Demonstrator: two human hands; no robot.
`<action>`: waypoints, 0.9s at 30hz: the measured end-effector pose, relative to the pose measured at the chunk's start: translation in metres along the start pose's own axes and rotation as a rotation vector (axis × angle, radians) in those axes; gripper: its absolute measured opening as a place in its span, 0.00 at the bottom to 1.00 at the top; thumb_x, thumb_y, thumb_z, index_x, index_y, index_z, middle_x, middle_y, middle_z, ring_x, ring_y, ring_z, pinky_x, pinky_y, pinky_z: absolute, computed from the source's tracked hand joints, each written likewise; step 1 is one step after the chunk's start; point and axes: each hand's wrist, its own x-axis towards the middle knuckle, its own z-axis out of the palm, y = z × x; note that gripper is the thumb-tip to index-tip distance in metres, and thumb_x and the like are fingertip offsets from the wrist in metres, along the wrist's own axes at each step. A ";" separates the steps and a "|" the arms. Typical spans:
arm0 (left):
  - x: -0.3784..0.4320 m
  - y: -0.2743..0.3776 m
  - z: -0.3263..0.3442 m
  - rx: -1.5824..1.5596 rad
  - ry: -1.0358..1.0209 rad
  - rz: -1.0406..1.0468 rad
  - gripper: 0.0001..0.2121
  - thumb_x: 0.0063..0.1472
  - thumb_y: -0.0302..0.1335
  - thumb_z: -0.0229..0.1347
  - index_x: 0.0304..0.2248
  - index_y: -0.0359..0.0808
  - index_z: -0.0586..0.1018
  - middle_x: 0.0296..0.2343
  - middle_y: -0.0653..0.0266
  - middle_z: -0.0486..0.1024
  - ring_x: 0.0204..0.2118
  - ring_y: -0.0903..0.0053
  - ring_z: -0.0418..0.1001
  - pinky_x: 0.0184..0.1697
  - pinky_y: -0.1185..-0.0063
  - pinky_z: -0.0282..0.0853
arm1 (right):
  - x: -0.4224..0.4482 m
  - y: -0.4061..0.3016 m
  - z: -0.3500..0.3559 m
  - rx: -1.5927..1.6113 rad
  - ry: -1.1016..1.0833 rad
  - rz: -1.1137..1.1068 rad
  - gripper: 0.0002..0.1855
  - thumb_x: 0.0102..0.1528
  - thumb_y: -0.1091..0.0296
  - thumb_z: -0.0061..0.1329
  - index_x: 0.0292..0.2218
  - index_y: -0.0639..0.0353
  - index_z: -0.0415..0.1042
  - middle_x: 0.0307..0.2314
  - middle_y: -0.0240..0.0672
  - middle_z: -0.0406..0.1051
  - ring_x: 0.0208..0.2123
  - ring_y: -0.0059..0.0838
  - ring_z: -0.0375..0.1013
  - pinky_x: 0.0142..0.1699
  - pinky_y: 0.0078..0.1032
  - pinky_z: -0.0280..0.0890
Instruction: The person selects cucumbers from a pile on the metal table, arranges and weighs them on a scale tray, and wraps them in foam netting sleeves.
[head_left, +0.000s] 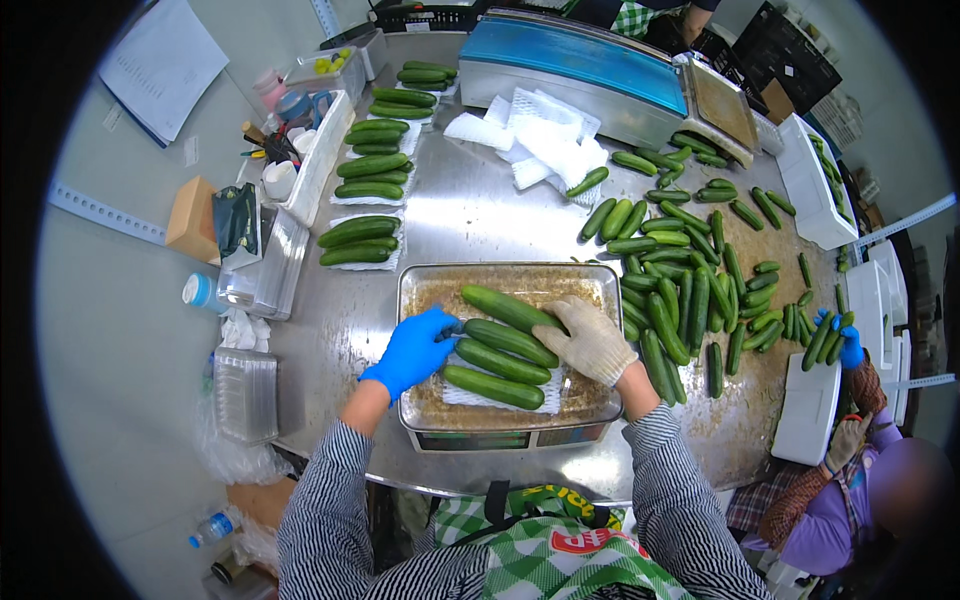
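A weighing scale's metal pan (431, 281) lies before me. On it several cucumbers (504, 360) rest side by side, the lower ones on a white foam net sheet (553, 397). My left hand (420, 346), in a blue glove, is at the left ends of the middle cucumbers, its fingertips bent; whether it grips one is not clear. My right hand (589, 337), in a pale knitted glove, has its thumb and fingers around the right end of the uppermost cucumber (506, 306), which lies slanted above the others.
Several cucumber bundles on foam nets (360, 244) line the left. Loose cucumbers (675, 300) are heaped to the right. Foam nets (551, 135) lie piled near a blue-topped wrapping machine (570, 64). A co-worker (825, 510) holds cucumbers at the right edge; another person (637, 19) stands at the back.
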 end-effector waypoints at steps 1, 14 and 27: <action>0.000 0.001 0.001 0.001 -0.002 0.001 0.10 0.55 0.23 0.57 0.39 0.35 0.79 0.28 0.59 0.76 0.29 0.73 0.75 0.35 0.77 0.71 | -0.003 -0.002 0.000 0.050 0.013 0.002 0.22 0.55 0.55 0.47 0.44 0.64 0.72 0.34 0.52 0.71 0.39 0.49 0.70 0.47 0.39 0.64; 0.012 -0.004 0.009 -0.343 0.052 -0.224 0.16 0.60 0.31 0.56 0.46 0.35 0.76 0.34 0.54 0.79 0.32 0.72 0.78 0.37 0.76 0.72 | 0.005 0.000 0.010 0.038 0.064 -0.191 0.23 0.54 0.57 0.51 0.45 0.65 0.70 0.38 0.50 0.70 0.44 0.48 0.68 0.51 0.37 0.63; -0.040 0.013 0.022 -1.002 0.237 -0.278 0.20 0.70 0.35 0.40 0.54 0.31 0.69 0.49 0.57 0.71 0.52 0.75 0.68 0.56 0.79 0.60 | -0.056 -0.038 0.014 -0.021 0.399 -0.229 0.26 0.46 0.69 0.57 0.46 0.58 0.64 0.36 0.43 0.67 0.39 0.43 0.66 0.45 0.36 0.61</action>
